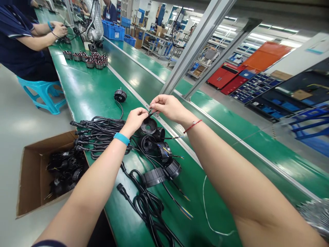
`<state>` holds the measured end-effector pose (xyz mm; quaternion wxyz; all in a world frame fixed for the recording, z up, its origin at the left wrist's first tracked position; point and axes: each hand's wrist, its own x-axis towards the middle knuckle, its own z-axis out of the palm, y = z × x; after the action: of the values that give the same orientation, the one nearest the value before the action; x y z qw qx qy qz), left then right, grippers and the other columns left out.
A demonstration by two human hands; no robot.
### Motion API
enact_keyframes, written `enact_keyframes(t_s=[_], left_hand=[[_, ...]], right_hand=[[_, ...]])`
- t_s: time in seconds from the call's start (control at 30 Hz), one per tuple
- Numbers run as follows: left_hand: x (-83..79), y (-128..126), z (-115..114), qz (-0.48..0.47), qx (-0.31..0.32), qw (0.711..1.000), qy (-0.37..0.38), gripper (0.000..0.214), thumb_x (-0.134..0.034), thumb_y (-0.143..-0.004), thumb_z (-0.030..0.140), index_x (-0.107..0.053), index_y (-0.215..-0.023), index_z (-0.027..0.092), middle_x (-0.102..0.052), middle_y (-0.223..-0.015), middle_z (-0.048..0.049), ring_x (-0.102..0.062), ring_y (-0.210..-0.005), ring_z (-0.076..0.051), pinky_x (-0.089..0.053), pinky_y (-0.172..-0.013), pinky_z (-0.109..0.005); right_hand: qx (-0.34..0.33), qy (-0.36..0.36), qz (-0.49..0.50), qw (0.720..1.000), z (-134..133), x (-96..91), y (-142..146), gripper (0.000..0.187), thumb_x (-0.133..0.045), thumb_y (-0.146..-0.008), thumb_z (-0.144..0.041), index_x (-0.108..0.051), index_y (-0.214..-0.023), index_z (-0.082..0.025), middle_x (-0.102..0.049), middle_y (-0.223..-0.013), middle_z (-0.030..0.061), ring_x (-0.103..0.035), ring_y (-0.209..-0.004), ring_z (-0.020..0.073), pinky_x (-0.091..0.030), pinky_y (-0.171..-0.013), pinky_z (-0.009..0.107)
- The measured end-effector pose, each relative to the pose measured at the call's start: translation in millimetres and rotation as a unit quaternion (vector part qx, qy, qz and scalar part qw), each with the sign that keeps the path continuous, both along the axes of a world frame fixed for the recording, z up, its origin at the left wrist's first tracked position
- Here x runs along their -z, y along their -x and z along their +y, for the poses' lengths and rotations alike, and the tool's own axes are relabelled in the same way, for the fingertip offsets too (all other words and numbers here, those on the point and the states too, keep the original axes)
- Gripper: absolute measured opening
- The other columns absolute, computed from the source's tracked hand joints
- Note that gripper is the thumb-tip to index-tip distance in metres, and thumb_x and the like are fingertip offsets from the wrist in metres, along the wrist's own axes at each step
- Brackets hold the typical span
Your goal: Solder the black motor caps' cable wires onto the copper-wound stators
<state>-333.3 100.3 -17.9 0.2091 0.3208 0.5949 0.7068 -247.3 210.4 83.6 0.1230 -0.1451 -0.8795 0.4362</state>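
Observation:
My left hand [136, 120] is closed in a pinch on the end of a black cable [151, 114], just above a cluster of black round plastic caps. Thumb and fingers of my right hand [166, 106] are pinched at the same cable end, on what look like its thin wires; the fine detail is too small to tell. Below the hands lie a black ring-shaped cap [148, 127] and a ribbed cap [172, 168], with cables threaded among them. Stripped coloured wire ends [186, 212] stick out to the right.
Coiled black cables [102, 133] lie left of my hands, more [146, 206] in front. A cardboard box [33, 171] of black parts stands beside the green table [87, 85]. Farther off are a black motor-like part [120, 95], copper-wound stators [89, 60] and a co-worker [23, 41]. A metal post [195, 44] rises behind.

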Motion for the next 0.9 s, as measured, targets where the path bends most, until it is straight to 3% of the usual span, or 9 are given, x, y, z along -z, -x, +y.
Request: enact_keyframes(t_s=[0.63,0.9], left_hand=[[0.1,0.5,0.5,0.003,-0.001,1.000,0.006,0.006,-0.057,-0.071,0.018,-0.058,-0.066,0.016,-0.055,-0.065,0.0035,-0.048,-0.066,-0.011,-0.037,-0.066,-0.025],[-1.0,-0.2,0.0,0.003,-0.001,1.000,0.007,0.006,-0.057,-0.071,0.018,-0.058,-0.066,0.016,-0.055,-0.066,0.0033,-0.048,-0.066,-0.011,-0.037,-0.066,-0.025]], right_hand=[[0.014,-0.116,-0.007,0.993,-5.4,0.2,-0.5,0.013,-0.062,-0.081,-0.009,-0.059,-0.071,-0.017,-0.064,-0.062,-0.0036,-0.066,-0.062,0.0125,-0.047,-0.062,0.024],[0.009,-0.126,-0.006,0.992,-7.5,-1.2,-3.2,0.011,-0.061,-0.081,-0.011,-0.058,-0.073,-0.018,-0.065,-0.064,-0.0030,-0.065,-0.063,0.0124,-0.047,-0.064,0.024]])
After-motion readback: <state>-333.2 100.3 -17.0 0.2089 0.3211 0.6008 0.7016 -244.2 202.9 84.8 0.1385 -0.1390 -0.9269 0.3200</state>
